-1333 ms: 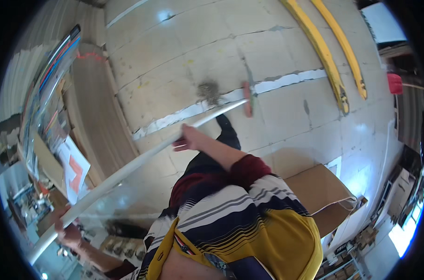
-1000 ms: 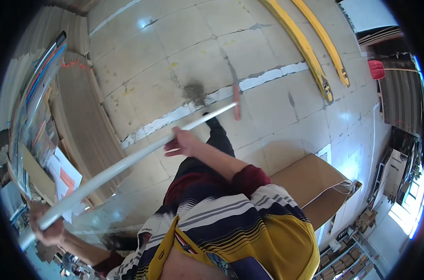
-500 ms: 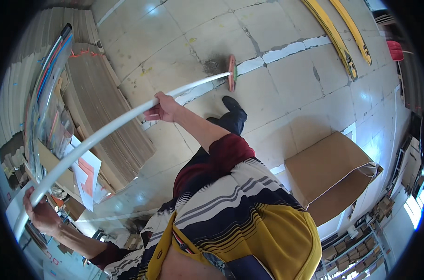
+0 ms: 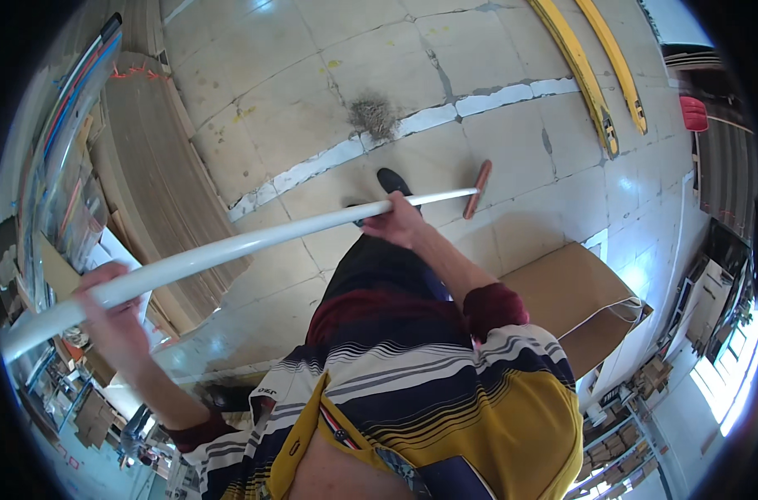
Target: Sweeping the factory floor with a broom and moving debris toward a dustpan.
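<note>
A push broom with a long white handle (image 4: 229, 247) slants across the view from the left edge to its narrow reddish head (image 4: 478, 190), which is at the floor right of my shoes. My left hand (image 4: 116, 312) is closed round the upper part of the handle, somewhat blurred. Farther down the handle, my right hand (image 4: 395, 223) grips it in front of my body. A pile of dark dust (image 4: 373, 114) lies on the tiles beyond my feet, apart from the broom head.
Stacked flat cardboard (image 4: 150, 167) lines the left side, beside clear plastic sheeting and papers. An open cardboard box (image 4: 554, 292) stands close on my right. Two yellow forks (image 4: 575, 71) lie at the far right, with a red object (image 4: 693, 113) beyond them.
The broom head has moved right and nearer, away from the dust pile, which now shows fully. My right hand went right with the handle; my left hand rose and shifted right.
</note>
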Motion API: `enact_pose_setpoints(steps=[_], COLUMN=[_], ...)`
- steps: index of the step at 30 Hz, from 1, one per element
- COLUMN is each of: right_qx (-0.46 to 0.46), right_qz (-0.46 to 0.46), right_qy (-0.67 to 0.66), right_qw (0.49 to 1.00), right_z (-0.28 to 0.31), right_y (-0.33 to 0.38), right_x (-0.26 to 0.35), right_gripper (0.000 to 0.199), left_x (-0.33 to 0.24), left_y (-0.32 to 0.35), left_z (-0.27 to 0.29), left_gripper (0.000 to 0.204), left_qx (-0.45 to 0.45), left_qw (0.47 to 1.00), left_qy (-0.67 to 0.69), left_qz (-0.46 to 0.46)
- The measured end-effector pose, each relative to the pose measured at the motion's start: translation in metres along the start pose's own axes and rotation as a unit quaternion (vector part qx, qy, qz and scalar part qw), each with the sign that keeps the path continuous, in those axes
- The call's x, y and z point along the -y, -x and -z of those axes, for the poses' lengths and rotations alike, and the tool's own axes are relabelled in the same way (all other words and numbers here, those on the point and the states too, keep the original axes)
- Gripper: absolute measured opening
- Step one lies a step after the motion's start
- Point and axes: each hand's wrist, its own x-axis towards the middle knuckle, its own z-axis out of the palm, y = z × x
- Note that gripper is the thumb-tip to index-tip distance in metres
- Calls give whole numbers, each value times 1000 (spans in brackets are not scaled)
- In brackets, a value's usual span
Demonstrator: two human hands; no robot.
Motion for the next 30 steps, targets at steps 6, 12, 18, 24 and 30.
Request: enact_pose_setpoints(steps=[6,12,18,24,30], right_qx=[153,332,262,217,170], right_qz=[-41,24,-2,-22,-72], right_qy=[4,-2,42,127,224], right_qw=[987,943,964,968,957], right_z=[-49,-140,-144,-112,-91], right_y=[-55,-55,-5,1,-18], right_x=[-4,3,-1,-42,-58], right_gripper=[34,40,40,34,28], left_x=[-59,-129,-123,-78,0], left_y=[-3,-16,23,100,198], left_z=[0,48,77,91,91], left_gripper=[33,36,34,37,38], left_qx=[-18,-8,-129,-337,-467], left_qw=[975,987,975,922,862], left_qy=[-200,-56,-27,-14,-86], left_qz=[-95,-149,-178,-192,-179])
